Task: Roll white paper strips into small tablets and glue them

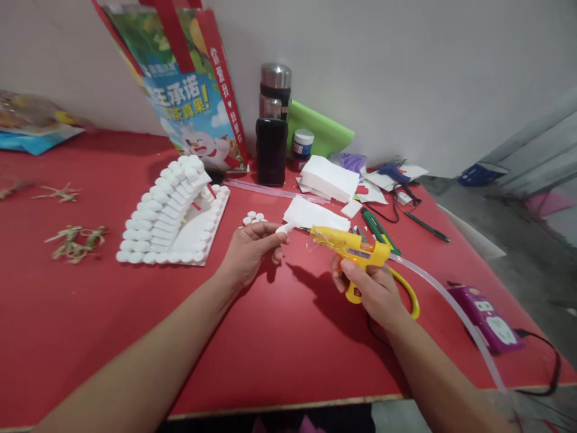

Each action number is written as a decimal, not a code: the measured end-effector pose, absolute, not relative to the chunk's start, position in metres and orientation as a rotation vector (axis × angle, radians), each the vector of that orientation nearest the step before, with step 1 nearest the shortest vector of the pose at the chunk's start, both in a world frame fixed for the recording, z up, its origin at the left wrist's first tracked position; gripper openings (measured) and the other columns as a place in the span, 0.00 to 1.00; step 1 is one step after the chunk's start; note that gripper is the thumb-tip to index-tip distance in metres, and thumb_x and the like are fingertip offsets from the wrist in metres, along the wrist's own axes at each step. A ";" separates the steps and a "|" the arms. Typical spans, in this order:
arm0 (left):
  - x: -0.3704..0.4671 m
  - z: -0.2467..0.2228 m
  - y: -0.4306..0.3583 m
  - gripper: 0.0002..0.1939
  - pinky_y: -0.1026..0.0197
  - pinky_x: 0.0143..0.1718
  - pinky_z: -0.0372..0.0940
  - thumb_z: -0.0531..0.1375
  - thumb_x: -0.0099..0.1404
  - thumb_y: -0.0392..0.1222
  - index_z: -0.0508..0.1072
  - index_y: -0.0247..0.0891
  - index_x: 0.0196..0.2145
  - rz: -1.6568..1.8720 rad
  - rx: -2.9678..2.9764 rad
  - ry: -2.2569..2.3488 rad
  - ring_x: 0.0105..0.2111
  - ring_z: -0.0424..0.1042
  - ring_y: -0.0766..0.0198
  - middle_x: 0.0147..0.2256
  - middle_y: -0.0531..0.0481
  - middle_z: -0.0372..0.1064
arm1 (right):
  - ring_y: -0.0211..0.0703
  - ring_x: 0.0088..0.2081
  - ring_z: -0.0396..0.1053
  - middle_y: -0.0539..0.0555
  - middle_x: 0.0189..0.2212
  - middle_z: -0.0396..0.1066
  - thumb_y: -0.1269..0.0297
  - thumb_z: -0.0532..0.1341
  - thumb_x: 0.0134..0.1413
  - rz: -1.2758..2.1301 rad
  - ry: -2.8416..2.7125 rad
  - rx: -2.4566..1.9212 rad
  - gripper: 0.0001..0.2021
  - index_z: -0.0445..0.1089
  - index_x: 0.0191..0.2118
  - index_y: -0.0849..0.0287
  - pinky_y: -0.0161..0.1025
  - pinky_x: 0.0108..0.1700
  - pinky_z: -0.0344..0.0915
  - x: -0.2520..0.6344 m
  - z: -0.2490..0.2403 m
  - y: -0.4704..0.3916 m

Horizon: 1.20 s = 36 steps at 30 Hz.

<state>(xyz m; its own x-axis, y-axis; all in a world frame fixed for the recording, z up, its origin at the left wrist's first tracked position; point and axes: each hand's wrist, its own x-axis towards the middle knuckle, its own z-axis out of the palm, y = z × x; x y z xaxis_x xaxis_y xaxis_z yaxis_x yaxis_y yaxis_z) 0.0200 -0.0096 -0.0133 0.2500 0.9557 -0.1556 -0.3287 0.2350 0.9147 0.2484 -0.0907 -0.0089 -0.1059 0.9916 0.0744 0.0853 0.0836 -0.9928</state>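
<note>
My right hand [372,285] is wrapped round the handle of a yellow hot glue gun [345,243], a long clear glue stick [446,294] trailing from its back. Its nozzle points left, close to a small white round piece [285,228] pinched in the fingers of my left hand [255,249]. Whether the nozzle touches the piece I cannot tell. Left of my hands stands a white model [157,225], with a curved, stepped wall of round white pieces on a flat white base. Several loose white round pieces [253,218] lie just behind my left hand.
White sheets [329,177], a green utility knife [381,231] and a pen [427,227] lie behind the glue gun. A purple power strip [487,319] sits at right. A phone [271,151], a flask [274,90] and a shopping bag [193,102] stand at the back. Twisted straw figures [76,242] lie left.
</note>
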 end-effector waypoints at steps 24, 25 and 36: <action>0.023 -0.013 -0.014 0.15 0.67 0.15 0.65 0.75 0.54 0.47 0.78 0.33 0.31 0.957 0.905 0.834 0.16 0.67 0.68 0.19 0.52 0.71 | 0.40 0.26 0.60 0.49 0.21 0.62 0.47 0.56 0.69 0.993 -1.648 -1.435 0.24 0.61 0.23 0.56 0.39 0.30 0.56 0.248 -0.003 -0.092; 0.023 -0.013 -0.014 0.15 0.67 0.14 0.65 0.74 0.55 0.47 0.78 0.33 0.30 0.940 0.908 0.833 0.16 0.67 0.68 0.18 0.52 0.71 | 0.40 0.26 0.61 0.49 0.21 0.62 0.47 0.56 0.69 0.990 -1.641 -1.427 0.24 0.61 0.23 0.56 0.39 0.30 0.56 0.248 -0.003 -0.092; 0.022 -0.012 -0.014 0.16 0.67 0.16 0.65 0.75 0.54 0.48 0.78 0.33 0.30 0.916 0.898 0.829 0.17 0.67 0.68 0.20 0.50 0.72 | 0.39 0.24 0.59 0.48 0.20 0.60 0.48 0.57 0.68 1.022 -1.646 -1.437 0.23 0.61 0.24 0.56 0.39 0.29 0.55 0.248 -0.001 -0.092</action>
<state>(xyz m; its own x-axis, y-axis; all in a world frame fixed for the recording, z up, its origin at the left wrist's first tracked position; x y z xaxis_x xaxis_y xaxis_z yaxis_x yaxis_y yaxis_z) 0.0217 -0.0141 -0.0123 0.3741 0.9043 -0.2056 -0.2939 0.3258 0.8986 0.2479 -0.0923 -0.0013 -0.1263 0.9919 0.0142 0.4270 0.0673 -0.9018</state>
